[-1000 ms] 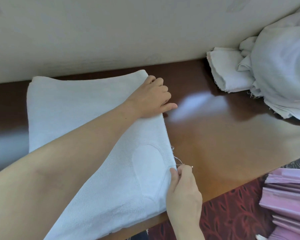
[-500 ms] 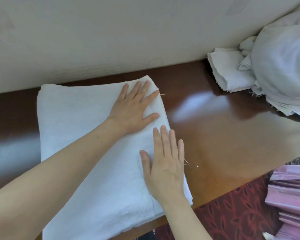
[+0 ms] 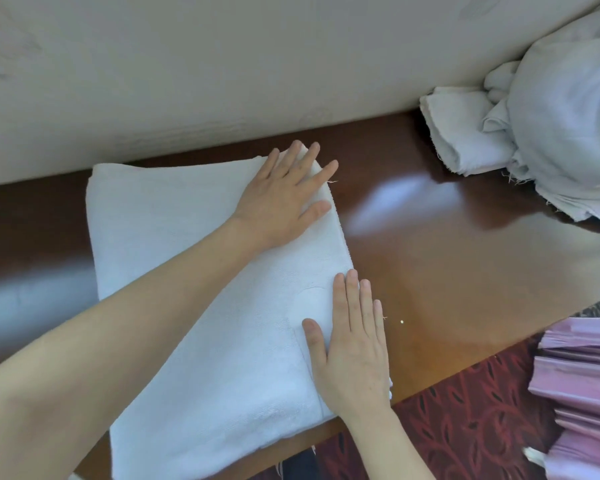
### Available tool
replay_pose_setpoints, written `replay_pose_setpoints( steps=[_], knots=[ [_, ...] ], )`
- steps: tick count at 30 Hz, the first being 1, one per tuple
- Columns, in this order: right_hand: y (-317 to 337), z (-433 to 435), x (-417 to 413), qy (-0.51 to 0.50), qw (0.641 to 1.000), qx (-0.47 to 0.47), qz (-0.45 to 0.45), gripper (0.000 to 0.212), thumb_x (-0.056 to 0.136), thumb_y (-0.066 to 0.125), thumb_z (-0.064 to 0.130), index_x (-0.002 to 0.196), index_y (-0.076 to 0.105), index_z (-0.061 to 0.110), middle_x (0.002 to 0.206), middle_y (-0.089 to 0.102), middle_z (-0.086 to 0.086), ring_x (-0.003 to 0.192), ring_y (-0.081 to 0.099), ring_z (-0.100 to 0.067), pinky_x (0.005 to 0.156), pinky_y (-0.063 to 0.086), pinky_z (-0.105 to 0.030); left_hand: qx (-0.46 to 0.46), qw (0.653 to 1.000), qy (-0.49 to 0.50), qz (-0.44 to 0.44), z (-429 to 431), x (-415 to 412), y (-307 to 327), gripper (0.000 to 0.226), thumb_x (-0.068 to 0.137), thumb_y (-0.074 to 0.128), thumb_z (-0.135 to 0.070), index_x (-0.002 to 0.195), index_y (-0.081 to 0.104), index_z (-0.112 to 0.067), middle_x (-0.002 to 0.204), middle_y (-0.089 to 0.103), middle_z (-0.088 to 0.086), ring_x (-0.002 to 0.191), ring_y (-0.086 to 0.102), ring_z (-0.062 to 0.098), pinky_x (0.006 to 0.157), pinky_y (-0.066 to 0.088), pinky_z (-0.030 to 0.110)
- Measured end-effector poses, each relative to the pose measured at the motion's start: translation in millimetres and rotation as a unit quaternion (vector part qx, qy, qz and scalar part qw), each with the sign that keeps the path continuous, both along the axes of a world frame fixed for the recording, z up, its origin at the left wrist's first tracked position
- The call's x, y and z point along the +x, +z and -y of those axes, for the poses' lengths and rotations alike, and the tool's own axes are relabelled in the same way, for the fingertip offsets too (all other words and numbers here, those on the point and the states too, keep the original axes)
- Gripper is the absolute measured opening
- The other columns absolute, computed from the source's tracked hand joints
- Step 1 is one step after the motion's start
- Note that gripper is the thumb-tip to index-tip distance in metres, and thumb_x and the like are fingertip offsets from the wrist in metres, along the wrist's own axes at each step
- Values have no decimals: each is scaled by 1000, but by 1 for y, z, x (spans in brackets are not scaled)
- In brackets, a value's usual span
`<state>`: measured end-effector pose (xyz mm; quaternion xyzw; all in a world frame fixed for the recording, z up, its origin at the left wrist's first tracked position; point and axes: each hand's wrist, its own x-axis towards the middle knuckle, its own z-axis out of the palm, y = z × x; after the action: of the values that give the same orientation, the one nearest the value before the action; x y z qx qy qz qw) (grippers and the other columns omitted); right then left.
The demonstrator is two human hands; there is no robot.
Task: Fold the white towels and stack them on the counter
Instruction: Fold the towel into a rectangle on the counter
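Dark brown, glossy wood makes up the counter (image 3: pixel 447 258), which is set against a plain cream wall (image 3: pixel 222 64). On the left part of the counter a folded white towel (image 3: pixel 174 237) is laid flat, with its far edge close to the wall and its near edge at the front edge of the counter.

The left hand (image 3: pixel 281 199) is pressed flat on the far right corner of the towel, with the fingers straight and spread. The right hand (image 3: pixel 354 351) is laid flat on the near right edge, the fingers straight and held together, the little finger partly over the bare wood. Nothing is gripped by either hand, and the two hands lie apart along the same edge.

Just beside the right thumb an oval patch (image 3: pixel 309 303) of smoother weave is seen in the towel. Whether a mark or writing is carried on it cannot be told. A tiny white speck (image 3: pixel 401 321) lies on the wood near the right fingertips.

At the far right end a heap of unfolded towels (image 3: pixel 565 109) is piled against the wall, well apart from the folded one. Below the counter a red patterned carpet (image 3: pixel 465 420) is visible, and at the lower right some pink pleated fabric (image 3: pixel 582 386) is seen.
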<state>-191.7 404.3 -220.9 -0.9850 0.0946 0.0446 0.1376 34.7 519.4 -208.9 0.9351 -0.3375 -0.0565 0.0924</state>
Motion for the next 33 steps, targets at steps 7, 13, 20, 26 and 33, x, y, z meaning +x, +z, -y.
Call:
replay_pose_setpoints(
  steps=[7, 13, 20, 26, 33],
  knots=[
    [5, -1, 3, 2, 1000, -9, -8, 72, 101, 12, 60, 159, 8, 17, 166, 2, -1, 153, -2, -22, 121, 9, -49, 18, 1000, 5, -25, -85, -141, -4, 68, 101, 27, -61, 159, 18, -27, 167, 10, 5, 154, 5, 27, 123, 9, 47],
    [21, -28, 21, 108, 994, 8, -16, 75, 98, 12, 64, 159, 4, 20, 166, -4, 2, 151, -14, -19, 122, -4, -52, 30, 997, 65, -34, -110, -212, 6, 63, 102, 30, -56, 156, 29, -23, 165, 17, 5, 153, 12, 26, 122, 13, 45],
    [7, -14, 12, 200, 979, -1, -24, 71, 98, 19, 63, 158, 4, 28, 166, -5, 1, 152, -12, -19, 122, 3, -50, 84, 978, 193, -5, -138, -247, 12, 62, 101, 29, -53, 155, 31, -22, 164, 20, 5, 153, 12, 24, 123, 12, 49],
    [6, 13, -4, 254, 967, -15, -15, 74, 98, 23, 64, 159, 7, 26, 166, -4, -2, 152, -9, -22, 122, 6, -51, 67, 971, 228, 0, -141, -283, 12, 61, 102, 24, -54, 155, 32, -27, 164, 21, 1, 154, 9, 23, 120, 17, 56],
    [14, 13, -19, 323, 945, -32, -34, 69, 96, 15, 69, 157, 7, 38, 166, -5, 1, 151, -15, -30, 120, -1, -58, 1, 967, 254, -5, -137, -295, 7, 59, 102, 29, -55, 152, 39, -26, 163, 26, 1, 153, 12, 24, 104, 41, 52]
  ],
)
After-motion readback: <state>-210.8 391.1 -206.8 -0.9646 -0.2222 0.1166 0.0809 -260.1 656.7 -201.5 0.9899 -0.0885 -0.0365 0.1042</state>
